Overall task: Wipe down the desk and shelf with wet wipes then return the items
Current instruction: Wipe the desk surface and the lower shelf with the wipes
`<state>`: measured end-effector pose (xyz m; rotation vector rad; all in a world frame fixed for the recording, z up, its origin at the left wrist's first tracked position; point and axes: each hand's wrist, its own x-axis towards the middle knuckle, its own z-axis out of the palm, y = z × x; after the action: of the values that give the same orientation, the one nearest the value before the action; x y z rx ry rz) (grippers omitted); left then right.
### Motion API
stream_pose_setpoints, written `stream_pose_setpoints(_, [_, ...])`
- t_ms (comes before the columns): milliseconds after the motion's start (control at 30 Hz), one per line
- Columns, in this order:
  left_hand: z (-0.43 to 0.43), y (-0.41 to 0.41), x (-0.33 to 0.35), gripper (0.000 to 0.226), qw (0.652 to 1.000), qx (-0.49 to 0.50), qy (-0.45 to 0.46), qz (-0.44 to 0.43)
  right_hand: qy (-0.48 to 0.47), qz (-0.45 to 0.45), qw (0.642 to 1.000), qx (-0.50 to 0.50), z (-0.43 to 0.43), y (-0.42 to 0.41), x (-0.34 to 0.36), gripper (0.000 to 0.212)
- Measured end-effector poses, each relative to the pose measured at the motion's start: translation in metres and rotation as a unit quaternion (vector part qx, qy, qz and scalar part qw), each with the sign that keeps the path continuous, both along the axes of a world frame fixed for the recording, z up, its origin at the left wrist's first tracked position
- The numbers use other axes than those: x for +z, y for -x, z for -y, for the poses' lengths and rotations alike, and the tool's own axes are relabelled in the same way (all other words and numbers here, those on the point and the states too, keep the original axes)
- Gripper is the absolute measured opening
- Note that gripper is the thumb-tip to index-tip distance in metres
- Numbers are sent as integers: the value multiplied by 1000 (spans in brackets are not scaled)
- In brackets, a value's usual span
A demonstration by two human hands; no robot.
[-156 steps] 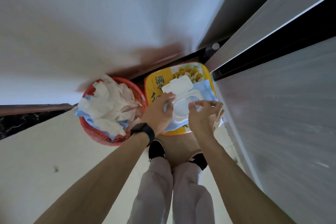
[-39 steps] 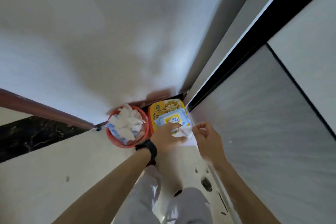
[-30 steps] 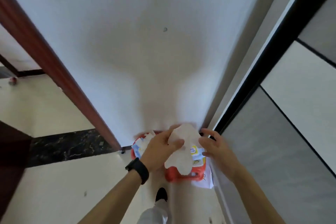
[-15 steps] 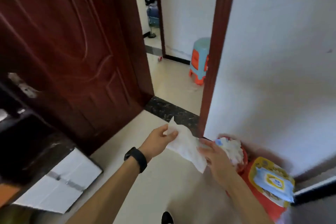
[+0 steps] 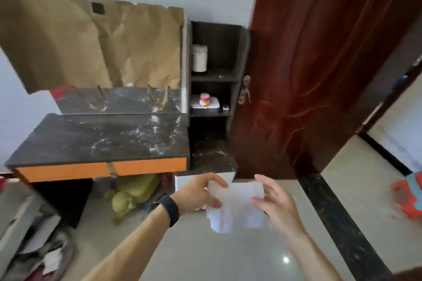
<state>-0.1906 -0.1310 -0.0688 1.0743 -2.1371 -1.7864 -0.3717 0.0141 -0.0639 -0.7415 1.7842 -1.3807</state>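
Observation:
A white wet wipe (image 5: 235, 207) hangs spread between both hands in front of me, above the floor. My left hand (image 5: 201, 191), with a black band at the wrist, pinches its left edge. My right hand (image 5: 276, 203) holds its right edge with the fingers spread. Ahead stands the dark desk (image 5: 98, 141), its top dusted with white marks and its front edge orange. To its right is a narrow dark shelf unit (image 5: 217, 75) with a white canister (image 5: 199, 58) on the upper level and a small red-capped jar (image 5: 204, 99) on a white box below.
A large brown paper bag (image 5: 91, 41) leans upside down against the wall behind the desk. A dark red door (image 5: 319, 64) stands open right of the shelf. A green soft toy (image 5: 132, 191) lies under the desk. Clutter sits at the lower left, and a stool (image 5: 408, 196) at the far right.
I took a wipe from the pack by the bin, then turned left from the wall and doorway to face the desk and shelf. The wipe is now held stretched between both hands.

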Motion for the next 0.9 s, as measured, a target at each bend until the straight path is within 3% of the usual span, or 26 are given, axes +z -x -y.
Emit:
stream_pose_setpoints(133, [79,-90,-12,29,991,92,87,52,-28,-88,988,121,101,-71,-11,46])
stream_pose_setpoints(267, [131,-172,-15,23,977,139,116,116,-33,-186,962,196,177,-134,-16,32])
stream_pose_setpoints(433, [177,-258,-18,19,951,232,130,156,-36,-244,931,269,262,-203,-24,16])
stream_pose_setpoints(667, [241,-353,-38,18,932,288,111,190,-59,-266,881,386,374,-283,-47,30])
stream_pose_setpoints(800, [291,-394,-53,5,910,316,120,239,-52,-281,859,425,443,-323,-66,18])
stream_pose_setpoints(900, [334,-421,-68,7,899,324,127,267,-52,-268,858,435,497,-351,-83,8])
